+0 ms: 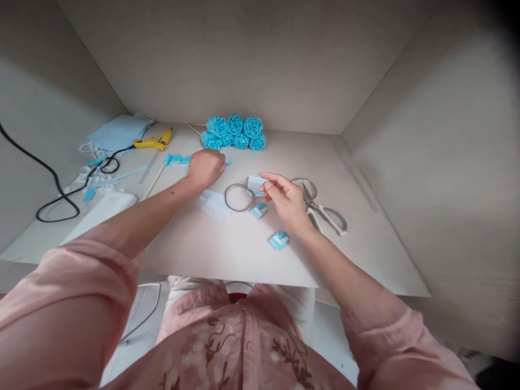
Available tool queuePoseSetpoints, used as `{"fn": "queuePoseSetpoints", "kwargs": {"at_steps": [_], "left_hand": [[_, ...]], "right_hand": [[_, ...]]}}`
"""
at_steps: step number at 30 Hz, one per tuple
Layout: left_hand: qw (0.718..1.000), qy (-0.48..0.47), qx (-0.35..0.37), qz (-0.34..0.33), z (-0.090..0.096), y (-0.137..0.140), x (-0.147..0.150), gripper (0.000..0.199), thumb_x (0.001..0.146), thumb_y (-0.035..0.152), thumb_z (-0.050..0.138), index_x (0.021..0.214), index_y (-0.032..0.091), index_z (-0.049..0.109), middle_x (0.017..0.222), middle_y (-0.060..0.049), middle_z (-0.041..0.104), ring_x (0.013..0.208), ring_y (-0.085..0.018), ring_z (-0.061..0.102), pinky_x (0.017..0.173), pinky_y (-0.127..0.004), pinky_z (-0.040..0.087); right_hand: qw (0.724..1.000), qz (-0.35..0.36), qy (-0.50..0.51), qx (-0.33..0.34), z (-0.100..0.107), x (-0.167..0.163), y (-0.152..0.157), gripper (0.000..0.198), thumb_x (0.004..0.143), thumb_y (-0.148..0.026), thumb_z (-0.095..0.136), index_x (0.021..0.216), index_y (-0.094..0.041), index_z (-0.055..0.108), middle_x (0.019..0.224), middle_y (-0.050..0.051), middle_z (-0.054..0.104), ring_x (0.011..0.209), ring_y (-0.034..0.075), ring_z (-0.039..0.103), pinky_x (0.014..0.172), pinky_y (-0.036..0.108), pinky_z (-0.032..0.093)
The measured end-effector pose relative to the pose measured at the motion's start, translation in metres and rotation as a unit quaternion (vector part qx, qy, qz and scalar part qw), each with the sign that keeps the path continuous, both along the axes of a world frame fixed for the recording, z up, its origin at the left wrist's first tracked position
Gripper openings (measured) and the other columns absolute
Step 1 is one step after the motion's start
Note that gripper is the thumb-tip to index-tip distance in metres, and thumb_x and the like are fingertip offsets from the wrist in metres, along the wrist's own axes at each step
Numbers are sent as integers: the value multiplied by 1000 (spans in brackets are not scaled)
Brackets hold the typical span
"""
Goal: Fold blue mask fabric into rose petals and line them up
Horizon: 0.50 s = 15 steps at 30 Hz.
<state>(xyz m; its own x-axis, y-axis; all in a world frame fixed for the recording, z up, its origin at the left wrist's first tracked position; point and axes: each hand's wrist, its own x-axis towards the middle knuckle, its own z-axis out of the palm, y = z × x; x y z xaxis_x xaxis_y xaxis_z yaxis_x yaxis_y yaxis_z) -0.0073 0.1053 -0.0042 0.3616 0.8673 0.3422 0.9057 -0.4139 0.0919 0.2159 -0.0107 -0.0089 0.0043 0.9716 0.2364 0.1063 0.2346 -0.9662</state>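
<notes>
My right hand (286, 199) pinches a small light-blue piece of mask-like fabric (255, 183) between thumb and fingers, just above the table. Left of it lies a thin round ring (225, 201), and below are two small folded blue-and-white pieces (278, 240). My left hand (207, 168) is closed in a fist farther back; what its fingers hold is hidden. A ruffled blue strip (176, 159) shows behind its wrist, and a blue bit pokes out past the knuckles. Sheer pale fabric (215, 205) lies beneath that hand.
Blue crepe roses (234, 125) on sticks are stacked at the back. Scissors (325, 212) lie open to the right, beside a round loop (305, 187). On the left are a yellow glue gun (156, 141) with black cord, blue masks (119, 132), scraps and a white box (109, 208).
</notes>
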Motion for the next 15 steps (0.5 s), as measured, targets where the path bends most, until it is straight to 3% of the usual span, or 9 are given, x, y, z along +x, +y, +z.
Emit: {"fn": "queuePoseSetpoints", "kwargs": {"at_steps": [3, 6, 10, 15], "left_hand": [[998, -34, -50, 8, -2, 1, 0, 25, 84, 34, 57, 82, 15, 74, 90, -13, 73, 83, -28, 62, 64, -33, 33], [994, -97, -53, 16, 6, 10, -11, 25, 85, 34, 57, 89, 19, 76, 93, -9, 75, 83, -25, 64, 67, -32, 39], [995, -70, -40, -59, 7, 25, -24, 26, 84, 32, 58, 99, 21, 76, 106, -8, 75, 96, -25, 65, 82, -33, 46], [985, -15, -81, -154, -7, 38, -23, 37, 81, 36, 63, 114, 21, 72, 123, -8, 70, 118, -28, 60, 102, -37, 43]], "right_hand": [[1000, -1, -7, 2, 1, 0, 0, 34, 86, -41, 60, 110, -19, 70, 84, 3, 73, 73, 14, 66, 63, 27, 56], [1000, 2, -7, 1, 1, 1, -1, 34, 87, -41, 59, 111, -19, 69, 84, 3, 73, 73, 13, 67, 63, 27, 56], [1000, 6, -11, -3, -1, 2, -1, 34, 88, -40, 58, 111, -19, 69, 85, 3, 73, 75, 14, 68, 64, 27, 56], [1000, 5, -7, -5, -4, 4, 2, 32, 87, -38, 58, 109, -20, 70, 83, 3, 73, 73, 14, 67, 62, 27, 55]]}}
